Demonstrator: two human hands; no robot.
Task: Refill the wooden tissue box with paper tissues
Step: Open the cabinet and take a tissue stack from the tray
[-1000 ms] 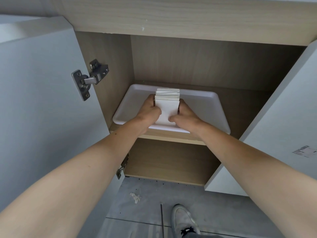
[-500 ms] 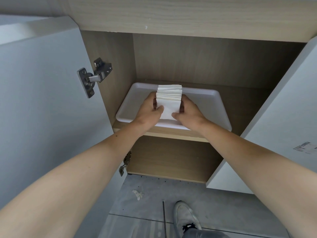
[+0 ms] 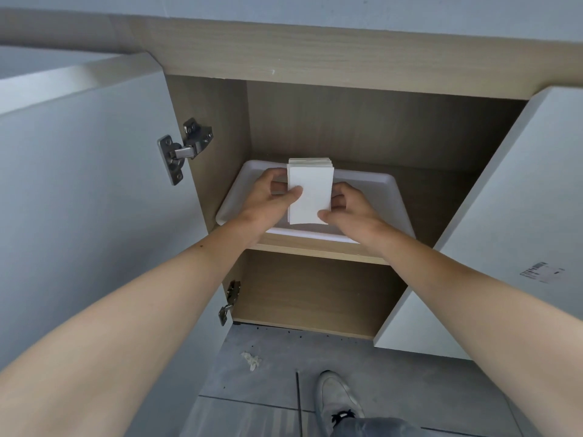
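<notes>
I am gripping the tissue stack point(image 3: 310, 192) between my left hand point(image 3: 274, 197) and right hand point(image 3: 348, 206), both clamped on its sides, just above the white tray point(image 3: 378, 197). Supply appears fetched; the wooden tissue box is not in view, so refilling is pending.

Wooden cabinet shelf point(image 3: 318, 247) carries one white tray point(image 3: 375, 197) — sits directly under the two-handed grip, spanning most of the shelf. Floor point(image 3: 284, 357) below — crumpled tissue scrap point(image 3: 251, 359) lower left of the grip.
</notes>
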